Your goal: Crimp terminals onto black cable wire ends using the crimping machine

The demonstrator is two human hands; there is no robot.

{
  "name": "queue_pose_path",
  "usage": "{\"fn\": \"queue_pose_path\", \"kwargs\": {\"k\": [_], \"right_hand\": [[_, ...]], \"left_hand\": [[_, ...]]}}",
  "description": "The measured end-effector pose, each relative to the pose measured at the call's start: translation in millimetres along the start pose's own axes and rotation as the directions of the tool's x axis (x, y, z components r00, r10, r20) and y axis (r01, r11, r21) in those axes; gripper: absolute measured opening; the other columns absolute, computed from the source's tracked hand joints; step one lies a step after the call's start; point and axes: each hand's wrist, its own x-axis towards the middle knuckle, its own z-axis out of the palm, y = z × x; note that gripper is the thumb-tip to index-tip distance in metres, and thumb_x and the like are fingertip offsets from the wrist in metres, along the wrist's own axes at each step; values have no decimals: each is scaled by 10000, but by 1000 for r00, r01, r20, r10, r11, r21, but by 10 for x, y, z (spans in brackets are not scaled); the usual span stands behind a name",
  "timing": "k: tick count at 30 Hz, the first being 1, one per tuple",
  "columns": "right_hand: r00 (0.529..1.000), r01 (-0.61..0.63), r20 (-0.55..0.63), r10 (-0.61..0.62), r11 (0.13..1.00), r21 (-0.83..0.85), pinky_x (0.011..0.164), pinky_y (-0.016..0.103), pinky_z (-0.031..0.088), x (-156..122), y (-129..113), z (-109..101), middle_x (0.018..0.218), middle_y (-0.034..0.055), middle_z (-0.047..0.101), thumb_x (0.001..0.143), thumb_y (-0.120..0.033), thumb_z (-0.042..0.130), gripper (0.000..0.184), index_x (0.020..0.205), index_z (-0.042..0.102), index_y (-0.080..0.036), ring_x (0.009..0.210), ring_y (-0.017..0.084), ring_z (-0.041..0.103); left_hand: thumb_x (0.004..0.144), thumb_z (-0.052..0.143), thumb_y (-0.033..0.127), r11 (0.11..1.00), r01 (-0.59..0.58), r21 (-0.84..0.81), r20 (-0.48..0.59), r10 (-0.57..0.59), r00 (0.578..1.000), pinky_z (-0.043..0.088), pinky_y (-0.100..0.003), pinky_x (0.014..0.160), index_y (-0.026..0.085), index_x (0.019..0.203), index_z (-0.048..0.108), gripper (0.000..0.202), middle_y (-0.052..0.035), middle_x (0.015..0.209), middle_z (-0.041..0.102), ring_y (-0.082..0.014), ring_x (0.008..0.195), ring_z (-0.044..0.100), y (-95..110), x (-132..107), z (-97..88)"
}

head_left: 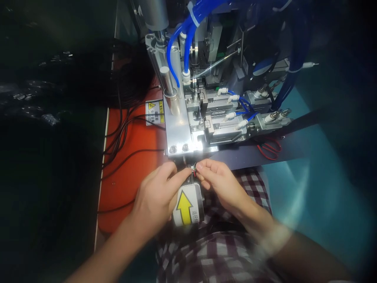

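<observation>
Just in front of the machine's metal block, my two hands meet at a small pale part with thin coloured wires [193, 169], red among them. Its exact kind is too small to make out. My left hand [157, 190] is closed, its thumb pressing the part from the left. From the right, my right hand [218, 179] pinches the wire end between thumb and fingertips, other fingers curled. Beneath my left hand lies a white cover with a yellow arrow [185, 206]. Directly beyond the fingertips rises the shiny metal plate [179, 135] of the machine.
Blue air hoses [191, 35] and pneumatic cylinders [226, 131] fill the machine's right side. Black cables [120, 145] cross the orange table [123, 188] to the left. Red-handled scissors [269, 150] lie at the right. A warning label [155, 113] is beside the upright column.
</observation>
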Motion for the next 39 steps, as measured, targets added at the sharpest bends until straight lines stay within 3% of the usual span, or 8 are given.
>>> {"fn": "queue_pose_path", "kwargs": {"k": [11, 18, 27, 33, 39], "right_hand": [[1000, 16, 21, -16, 999, -28, 515, 243, 313, -46, 7, -61, 506, -58, 480, 858, -464, 590, 348, 673, 536, -174, 479, 84, 387], [996, 43, -69, -51, 994, -104, 466, 220, 352, -47, 24, -60, 567, -50, 516, 786, -366, 667, 225, 739, 572, -167, 473, 74, 428], [989, 69, -120, -87, 986, -149, 438, 227, 372, -41, 23, -6, 519, -61, 485, 786, -274, 618, 148, 699, 541, -183, 448, 84, 422], [963, 203, -116, -243, 937, -284, 469, 235, 356, -43, 110, -45, 582, -49, 479, 836, -288, 605, 140, 746, 560, -189, 492, 91, 434], [973, 198, -78, -216, 961, -194, 449, 230, 377, -20, 119, -48, 542, -61, 478, 840, -331, 608, 187, 734, 533, -196, 457, 87, 438]], "left_hand": [[931, 449, 162, 1000, 3, -16, -9, -3, 1000, 456, -236, 544, 90, 1055, 702, 291, -63, 758, 542, -139, 644, 521, 1, -3, 2], [921, 463, 145, 1000, 4, -24, -14, -4, 1000, 450, -236, 528, 82, 1058, 703, 283, -67, 754, 545, -136, 626, 518, 1, 2, 2], [914, 475, 131, 999, 2, -33, -12, -3, 1000, 455, -226, 541, 105, 1091, 681, 273, -55, 772, 542, -127, 642, 512, -13, -16, 7], [906, 470, 115, 999, 5, -34, -11, -6, 1000, 465, -231, 549, 108, 1098, 678, 283, -58, 779, 546, -132, 649, 522, -13, -20, 11], [908, 477, 116, 999, -1, -41, -18, 1, 1000, 465, -231, 543, 90, 1087, 686, 277, -61, 764, 545, -133, 643, 527, -11, -14, 9]]}}
